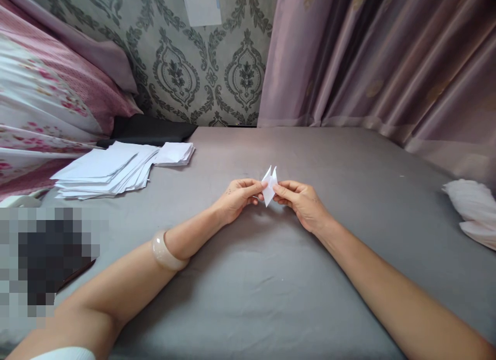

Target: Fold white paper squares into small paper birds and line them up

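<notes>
So the little folded white paper piece [268,193] is pinched right between the two grips, held upright-ish with two thin points sticking up above the thumbs and one sharp tip hanging just below them. Its left edge is taken by the left hand [241,199] and its right edge by the right hand [301,201]. Both grips are closed down to basically paper thickness, thumb on the near face, fingers curled behind, though how the fingertips sit back there can't be told. Nothing else is held.

Both forearms are angled inward from the near corners, wrists kept low over the grey sheet [251,282], hands nearly meeting. A pale bangle [165,252] is worn on the left forearm, well back from the grip.

Off to the left of the grip and a bit beyond it, a big stack of white paper [101,174] is laid out, with a smaller stack of paper [175,153] set just beside it, on the grip's side.
</notes>
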The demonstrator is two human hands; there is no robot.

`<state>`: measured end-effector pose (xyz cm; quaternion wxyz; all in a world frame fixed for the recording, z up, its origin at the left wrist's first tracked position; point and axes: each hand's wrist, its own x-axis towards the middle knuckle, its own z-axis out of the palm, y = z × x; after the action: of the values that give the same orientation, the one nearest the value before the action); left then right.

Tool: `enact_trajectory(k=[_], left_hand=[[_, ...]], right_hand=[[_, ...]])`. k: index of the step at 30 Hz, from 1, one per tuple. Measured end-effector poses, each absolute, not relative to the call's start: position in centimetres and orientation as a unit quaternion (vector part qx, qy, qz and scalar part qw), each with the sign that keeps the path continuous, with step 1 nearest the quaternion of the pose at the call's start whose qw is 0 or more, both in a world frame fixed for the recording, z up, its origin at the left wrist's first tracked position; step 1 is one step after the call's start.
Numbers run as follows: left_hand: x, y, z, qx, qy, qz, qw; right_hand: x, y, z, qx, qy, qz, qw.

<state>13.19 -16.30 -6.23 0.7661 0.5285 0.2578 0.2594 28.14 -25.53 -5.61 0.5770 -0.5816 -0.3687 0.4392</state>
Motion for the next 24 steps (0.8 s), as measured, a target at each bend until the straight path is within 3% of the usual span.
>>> enact_trajectory(k=[14,24], left_hand=[[13.15,-16.02,-6.0,0.481,0.239,0.234,0.811],[13.1,-16.15,-6.06,0.545,0.272,0.25,0.753]], right_hand=[[28.25,-25.53,-5.53,-0.574,-0.346,0.467,0.576],[27.96,-25.56,-5.48,-0.604,-0.395,0.41,0.558]])
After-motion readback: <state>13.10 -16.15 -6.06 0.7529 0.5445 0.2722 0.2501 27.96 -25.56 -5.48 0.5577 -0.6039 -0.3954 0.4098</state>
